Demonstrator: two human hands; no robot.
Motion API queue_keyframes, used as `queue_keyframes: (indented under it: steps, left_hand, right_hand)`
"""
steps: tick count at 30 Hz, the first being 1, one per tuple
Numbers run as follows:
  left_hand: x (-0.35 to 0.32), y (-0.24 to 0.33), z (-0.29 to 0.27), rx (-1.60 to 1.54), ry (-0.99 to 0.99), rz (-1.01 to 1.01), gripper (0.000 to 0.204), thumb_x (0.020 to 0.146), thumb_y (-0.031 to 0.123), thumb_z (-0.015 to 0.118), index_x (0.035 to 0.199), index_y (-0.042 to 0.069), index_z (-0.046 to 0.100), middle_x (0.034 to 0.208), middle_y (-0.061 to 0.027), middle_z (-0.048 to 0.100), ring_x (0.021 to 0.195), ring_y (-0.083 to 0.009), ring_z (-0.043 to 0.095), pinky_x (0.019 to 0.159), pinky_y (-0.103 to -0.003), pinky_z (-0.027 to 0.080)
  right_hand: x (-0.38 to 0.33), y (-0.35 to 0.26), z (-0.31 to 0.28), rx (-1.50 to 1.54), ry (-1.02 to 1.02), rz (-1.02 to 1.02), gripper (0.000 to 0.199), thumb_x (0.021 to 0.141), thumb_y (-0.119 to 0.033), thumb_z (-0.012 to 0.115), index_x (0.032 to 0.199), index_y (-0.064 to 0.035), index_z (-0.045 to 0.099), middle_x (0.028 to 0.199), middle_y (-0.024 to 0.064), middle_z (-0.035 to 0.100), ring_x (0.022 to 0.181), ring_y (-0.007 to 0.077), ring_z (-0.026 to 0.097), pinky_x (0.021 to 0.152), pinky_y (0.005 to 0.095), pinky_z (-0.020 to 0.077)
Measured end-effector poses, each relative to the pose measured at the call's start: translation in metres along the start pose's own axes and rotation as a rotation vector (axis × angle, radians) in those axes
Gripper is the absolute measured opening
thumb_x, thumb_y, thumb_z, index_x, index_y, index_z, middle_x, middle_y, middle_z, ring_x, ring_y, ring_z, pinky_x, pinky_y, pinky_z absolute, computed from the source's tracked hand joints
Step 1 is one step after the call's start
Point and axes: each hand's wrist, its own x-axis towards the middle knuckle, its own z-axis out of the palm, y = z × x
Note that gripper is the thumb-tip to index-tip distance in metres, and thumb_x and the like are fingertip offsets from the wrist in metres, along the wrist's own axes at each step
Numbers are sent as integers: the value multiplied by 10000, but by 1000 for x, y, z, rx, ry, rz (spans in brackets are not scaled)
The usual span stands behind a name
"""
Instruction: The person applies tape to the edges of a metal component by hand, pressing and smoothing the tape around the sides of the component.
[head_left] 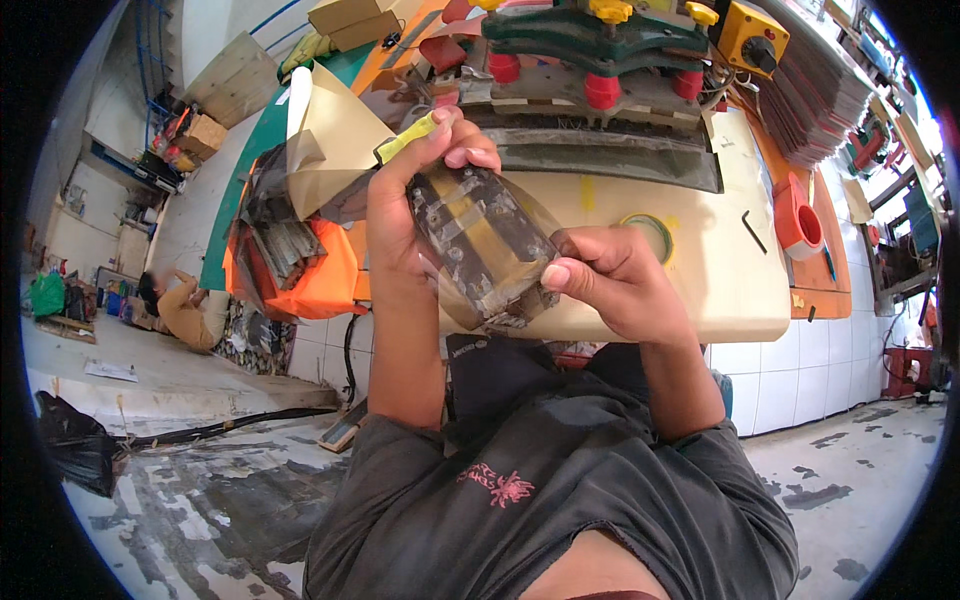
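Note:
In front of my chest I hold a dark rectangular plate (462, 242) at a tilt, with a brownish tape strip along it and clear film sticking out around its edges. My left hand (398, 205) is closed along the plate's upper left side. A slim yellow-green object (408, 136) with a dark end also sits between that hand's thumb and fingers; its kind is unclear. My right hand (630, 285) pinches the film at the plate's lower right corner, thumb on top. What lies under the plate is hidden.
A green press-like machine (595, 40) with red and yellow knobs stands behind the cream tabletop (745, 290). A tape roll (655, 235), a hex key (753, 231) and a red tape dispenser (797, 225) lie right. Orange material (330, 270) hangs left. A person (190, 310) crouches far left.

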Motion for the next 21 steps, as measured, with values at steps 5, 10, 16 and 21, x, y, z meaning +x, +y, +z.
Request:
queue_keyframes:
  steps: [5, 10, 16, 21]
  left_hand:
    - [1, 0, -2, 43, 9, 32, 217, 918, 26, 675, 1058, 82, 519, 819, -24, 493, 810, -121, 483, 838, -278, 470]
    - [0, 0, -4, 68, 0, 57, 203, 925, 25, 674, 1056, 75, 528, 827, -27, 492, 808, -126, 484, 841, -290, 474]
    - [-2, 0, -7, 53, -12, 60, 198, 934, 34, 676, 1060, 70, 528, 846, -29, 499, 821, -133, 497, 866, -313, 480]
    - [-4, -5, -4, 26, -18, 61, 198, 983, 116, 677, 1109, 51, 540, 887, -39, 541, 888, -158, 559, 988, -363, 496]
  right_hand:
    - [3, 4, -5, 18, 14, -6, 334, 1043, -267, 663, 876, 21, 640, 744, -44, 505, 739, 51, 441, 630, 273, 380]
    - [3, 9, -10, 64, 5, 31, 338, 1047, -278, 660, 875, 12, 660, 754, -57, 523, 736, 43, 440, 625, 260, 371]
    - [1, 0, -1, 108, 25, 26, 324, 1049, -265, 657, 900, 23, 663, 784, -47, 581, 766, 38, 490, 669, 248, 423]
    - [-2, 2, -2, 112, 31, 11, 317, 1051, -258, 655, 914, 27, 662, 800, -42, 598, 777, 39, 508, 686, 250, 443]
